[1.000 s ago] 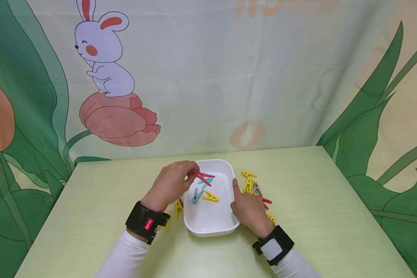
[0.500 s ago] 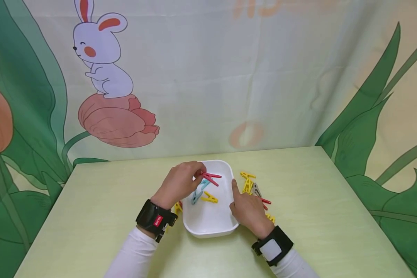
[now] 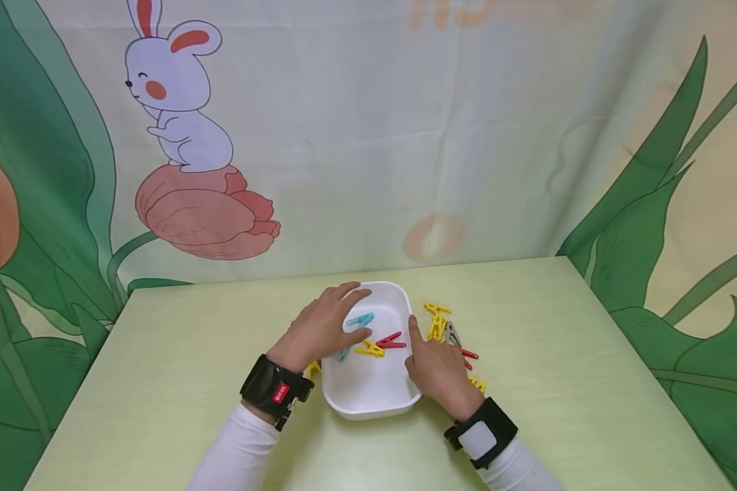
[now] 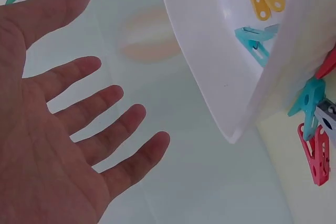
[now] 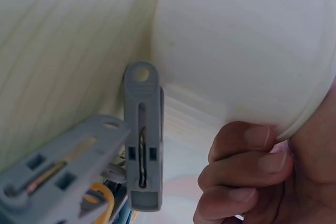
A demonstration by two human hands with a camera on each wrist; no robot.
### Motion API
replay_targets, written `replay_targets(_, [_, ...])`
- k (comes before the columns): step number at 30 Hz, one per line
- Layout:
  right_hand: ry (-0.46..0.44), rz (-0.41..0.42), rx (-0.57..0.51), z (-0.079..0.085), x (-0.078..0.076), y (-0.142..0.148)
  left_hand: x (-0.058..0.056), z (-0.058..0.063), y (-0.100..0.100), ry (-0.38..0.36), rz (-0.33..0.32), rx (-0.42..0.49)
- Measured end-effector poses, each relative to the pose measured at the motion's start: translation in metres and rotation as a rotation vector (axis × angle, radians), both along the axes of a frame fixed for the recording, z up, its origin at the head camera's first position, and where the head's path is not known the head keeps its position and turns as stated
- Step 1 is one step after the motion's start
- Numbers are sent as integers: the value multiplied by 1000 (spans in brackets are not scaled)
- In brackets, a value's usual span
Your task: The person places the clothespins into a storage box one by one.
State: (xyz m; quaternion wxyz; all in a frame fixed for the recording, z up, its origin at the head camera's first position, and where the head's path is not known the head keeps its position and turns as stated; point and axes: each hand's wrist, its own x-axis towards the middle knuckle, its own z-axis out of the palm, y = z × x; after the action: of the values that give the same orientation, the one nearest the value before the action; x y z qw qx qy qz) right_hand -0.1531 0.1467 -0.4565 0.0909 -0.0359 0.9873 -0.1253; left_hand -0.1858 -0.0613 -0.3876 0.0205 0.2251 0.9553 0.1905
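My left hand [image 3: 319, 331] hovers over the left side of a white plastic tray [image 3: 374, 392], fingers spread and holding nothing; the left wrist view shows its bare palm [image 4: 47, 129]. Inside the tray lie a red clothespin [image 3: 392, 342], a yellow clothespin [image 3: 371, 350] touching or close to it, and a light blue clothespin [image 3: 361, 320]. Another blue clothespin [image 3: 342, 354] is partly hidden by my left thumb. With my right hand [image 3: 442, 375] I grip the tray's right rim, the index finger lying along it and the other fingers [image 5: 247, 169] curled against the outer wall.
Right of the tray lie several yellow clothespins [image 3: 438, 329], a grey clothespin [image 3: 452, 333] and red ones [image 3: 469, 355] partly behind my right hand. On its left, a yellow clothespin [image 3: 313, 369] shows; the left wrist view adds a teal clothespin [image 4: 312, 100] and a red clothespin [image 4: 316, 156].
My left hand carried the red clothespin rightward over the tray and let go of it; it now lies beside the yellow one. The left fingers have spread. The right hand stayed put.
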Motion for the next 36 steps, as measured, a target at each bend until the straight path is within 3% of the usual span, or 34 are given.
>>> replay_targets(7, [-7, -8, -10, -1, 1, -1, 8, 6, -15, 19, -3, 12])
replay_targets(16, [6, -6, 5, 0, 0, 0, 21, 19, -45, 16, 72, 7])
replay_targets(28, [-11, -9, 4, -2, 0, -1, 30, -2, -82, 52, 73, -10])
replay_targets(36, [-6, -14, 12, 0, 0, -1, 47, -21, -95, 61, 85, -86])
